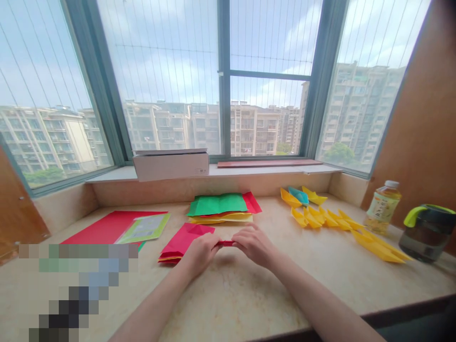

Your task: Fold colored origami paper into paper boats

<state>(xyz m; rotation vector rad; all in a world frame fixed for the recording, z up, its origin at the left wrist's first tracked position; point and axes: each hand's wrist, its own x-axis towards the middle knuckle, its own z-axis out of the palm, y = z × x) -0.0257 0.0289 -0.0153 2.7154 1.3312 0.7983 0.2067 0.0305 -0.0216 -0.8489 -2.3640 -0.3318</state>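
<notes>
I see both hands meeting low over the tabletop [249, 294]. Left hand [201, 254] and right hand [254, 244] each pinch one end of a narrow folded red paper strip [225, 243], fingers closed on it. The two-end grip probably keeps the fold tight and flat.

The strip is between the hands, on or just above the surface; I can't tell which. Its long axis runs left-right, one end pointing into each palm.

A red paper stack [181, 240] sits just beyond the left hand, with a green sheet pile [218, 204] further ahead. Yellow paper boats [320, 218] are lined up well off to the right hand's side, probably parked clear of the work.
</notes>
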